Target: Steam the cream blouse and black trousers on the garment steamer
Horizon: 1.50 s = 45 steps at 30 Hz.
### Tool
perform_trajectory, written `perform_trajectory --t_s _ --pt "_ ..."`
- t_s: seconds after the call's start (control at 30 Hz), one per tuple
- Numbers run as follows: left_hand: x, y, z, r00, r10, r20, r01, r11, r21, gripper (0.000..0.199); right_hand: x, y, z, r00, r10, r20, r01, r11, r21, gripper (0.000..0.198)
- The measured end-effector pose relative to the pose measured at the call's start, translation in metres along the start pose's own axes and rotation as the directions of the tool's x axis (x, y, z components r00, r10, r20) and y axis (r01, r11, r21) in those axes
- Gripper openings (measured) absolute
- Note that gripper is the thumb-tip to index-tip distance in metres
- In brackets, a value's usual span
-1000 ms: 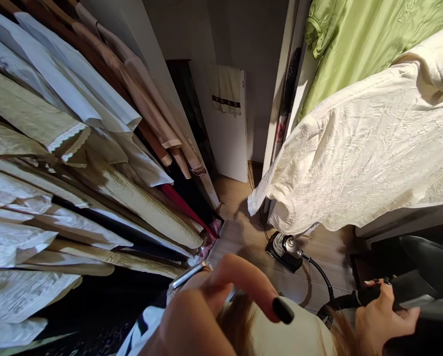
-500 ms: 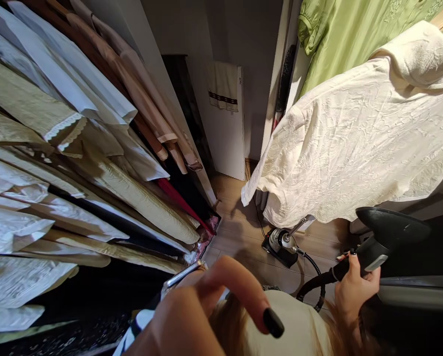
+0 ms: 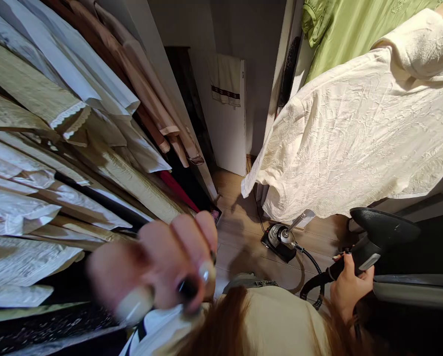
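Note:
My right hand [image 3: 351, 287] grips the handle of a black garment steamer head [image 3: 382, 227], its fingers wrapped round it. The steamer head is just below the hem of a cream embossed shirt [image 3: 358, 138]. From the handle a black ribbed hose [image 3: 312, 259] curves down to the steamer base [image 3: 281, 241] on the floor. My left hand [image 3: 169, 262] is raised close to the camera, partly smeared by motion. Its fingers curl inward, with black and pale nails showing and nothing visible in them. It overlaps the hanging clothes at the left.
Many garments [image 3: 84, 148] hang in a row along the left side. A green garment [image 3: 355, 39] hangs behind the cream shirt. A towel [image 3: 225, 79] lies over a white panel [image 3: 232, 133] at the back. A thin cord [image 3: 257, 207] runs along the wooden floor [image 3: 236, 227].
My left hand has swung to the left and turned, its fingers now curled. My right hand with the steamer head has shifted slightly left in view.

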<state>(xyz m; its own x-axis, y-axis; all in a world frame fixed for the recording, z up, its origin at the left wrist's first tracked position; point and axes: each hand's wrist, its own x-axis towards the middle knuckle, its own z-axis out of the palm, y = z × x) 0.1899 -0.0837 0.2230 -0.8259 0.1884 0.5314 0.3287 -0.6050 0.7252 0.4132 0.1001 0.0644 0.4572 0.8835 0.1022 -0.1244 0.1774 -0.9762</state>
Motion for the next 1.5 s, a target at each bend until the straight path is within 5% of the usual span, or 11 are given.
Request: perform_trajectory --t_s 0.07,0.23,0.37,0.63,0.73,0.83,0.9,1.0,1.1,1.33,1.5 --pt "0.018 -0.045 0.008 0.991 0.129 0.034 -0.124 0.984 -0.127 0.033 0.000 0.001 -0.001 1.000 -0.012 0.017 0.012 1.000 0.003 0.033" --pt "0.020 -0.156 -0.006 0.967 -0.253 -0.007 0.251 0.953 0.172 0.030 -0.001 0.005 -0.001 0.999 -0.015 0.036 0.013 0.999 0.047 0.036" --pt "0.007 -0.189 -0.001 0.938 -0.335 0.092 0.292 0.905 0.310 0.033 -0.006 0.007 0.002 0.996 0.049 0.076 -0.053 0.997 0.056 0.040" --pt "0.043 -0.174 0.003 0.994 0.013 -0.110 0.025 0.944 0.329 0.021 -0.017 0.004 0.008 0.956 0.061 0.288 -0.033 0.994 -0.101 0.045" --pt "0.055 -0.175 0.001 0.985 -0.019 -0.171 0.064 0.963 0.262 0.024 -0.015 -0.007 0.020 0.917 0.003 0.398 0.066 0.985 -0.160 0.039" --pt "0.063 -0.177 0.007 0.962 -0.235 -0.142 0.242 0.970 0.033 0.040 -0.014 -0.022 0.038 0.876 -0.072 0.477 0.154 0.979 -0.136 0.038" --pt "0.066 -0.178 0.011 0.898 -0.433 -0.073 0.418 0.894 -0.159 0.044 -0.015 -0.032 0.050 0.857 -0.084 0.509 0.156 0.983 -0.100 0.039" --pt "0.068 -0.172 0.008 0.714 -0.697 0.065 0.673 0.657 -0.339 0.035 -0.018 -0.044 0.063 0.836 -0.069 0.545 0.135 0.987 -0.082 0.044" --pt "0.066 -0.162 -0.004 0.600 -0.789 0.137 0.773 0.526 -0.356 0.030 -0.021 -0.049 0.069 0.817 -0.079 0.572 0.139 0.988 -0.061 0.062" --pt "0.068 -0.135 -0.026 0.800 -0.596 0.072 0.584 0.744 -0.324 0.027 -0.017 -0.065 0.079 0.721 -0.245 0.649 0.348 0.937 -0.033 0.060" --pt "0.068 -0.120 -0.016 0.759 -0.635 0.141 0.650 0.731 -0.209 0.034 -0.013 -0.085 0.096 0.618 -0.339 0.709 0.468 0.883 0.014 0.058"
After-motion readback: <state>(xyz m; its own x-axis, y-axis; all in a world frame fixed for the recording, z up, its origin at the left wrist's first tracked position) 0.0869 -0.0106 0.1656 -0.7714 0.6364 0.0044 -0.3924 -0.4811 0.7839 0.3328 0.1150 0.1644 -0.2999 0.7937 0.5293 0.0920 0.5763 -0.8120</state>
